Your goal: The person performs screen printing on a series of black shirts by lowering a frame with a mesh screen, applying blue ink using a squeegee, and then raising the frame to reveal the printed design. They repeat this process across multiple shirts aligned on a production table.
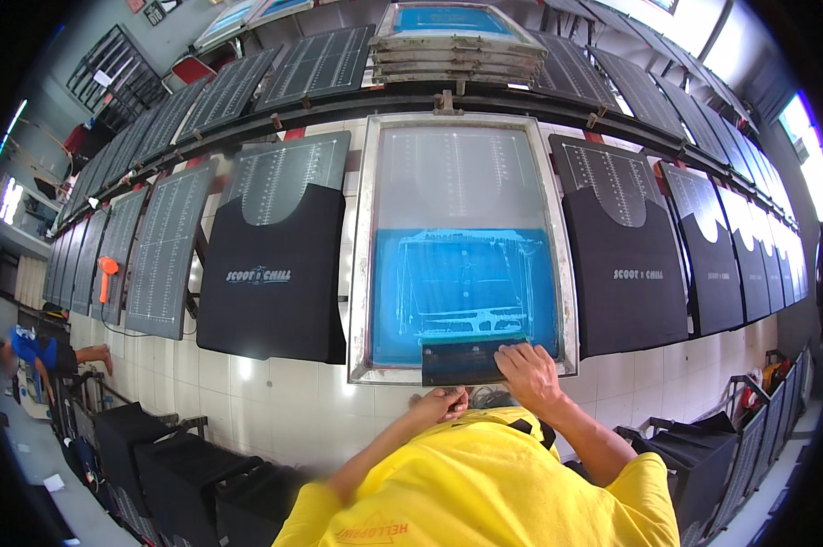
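Note:
A silk-screen frame (pixel 357 273) with a pale metal rim lies in front of me, its mesh grey at the far half and blue (pixel 388 301) at the near half. Whitish smears of ink cross the blue part. My right hand (pixel 528 372) is closed over the right end of a wide black squeegee (pixel 457 363), which lies across the frame's near edge. Just below that edge, close to my body, my left hand (pixel 440 403) has its fingers curled. Whatever it grips, if anything, I cannot make out.
Black printed shirts (pixel 270 314) (pixel 626 310) lie on boards either side. Grey printing boards (pixel 170 255) run in long rows. Stacked screens (pixel 457 62) stand beyond the rail. An orange heat gun (pixel 108 278) is at left. Another person (pixel 42 356) bends down at far left.

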### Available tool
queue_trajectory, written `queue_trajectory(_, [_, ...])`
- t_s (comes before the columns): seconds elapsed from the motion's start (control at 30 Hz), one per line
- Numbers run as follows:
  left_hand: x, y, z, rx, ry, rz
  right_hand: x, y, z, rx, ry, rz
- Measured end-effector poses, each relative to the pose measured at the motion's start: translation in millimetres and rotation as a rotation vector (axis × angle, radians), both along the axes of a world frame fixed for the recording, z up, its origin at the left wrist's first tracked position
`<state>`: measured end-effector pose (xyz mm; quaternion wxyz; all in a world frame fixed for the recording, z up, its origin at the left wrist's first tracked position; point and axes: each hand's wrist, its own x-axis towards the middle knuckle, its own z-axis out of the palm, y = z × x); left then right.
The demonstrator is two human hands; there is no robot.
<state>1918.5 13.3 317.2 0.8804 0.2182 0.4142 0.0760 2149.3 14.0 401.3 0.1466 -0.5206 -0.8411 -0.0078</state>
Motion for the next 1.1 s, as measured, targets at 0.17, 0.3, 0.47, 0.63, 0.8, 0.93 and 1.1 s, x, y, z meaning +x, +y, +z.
queue_trajectory(0.17, [-2,2,5,-0.194,-0.134,0.104,0,43,8,-0.025,0.009,-0.035])
queue_trajectory(0.3, [-7,6,-1,-0.246,-0.186,0.1,5,30,2,-0.005,-0.009,-0.044])
queue_trajectory(0.47, [-7,0,-7,-0.225,-0.207,0.175,1,-14,-16,-0.106,-0.061,-0.043])
queue_trajectory(0.63, [7,-2,36,-0.046,0.05,0.208,-2,-28,-26,-0.202,-0.028,-0.067])
queue_trajectory(0.8, [-19,-7,4,0.5,0.157,-0.256,-2,-28,-6,-0.305,0.136,-0.088])
queue_trajectory(0.93, [-57,4,47,0.805,0.324,-0.483,36,-23,-20,-0.084,0.421,-0.269])
queue_trajectory(1.1, [-119,42,65,0.781,0.544,0.187,98,-12,-64,0.069,0.424,-0.759])
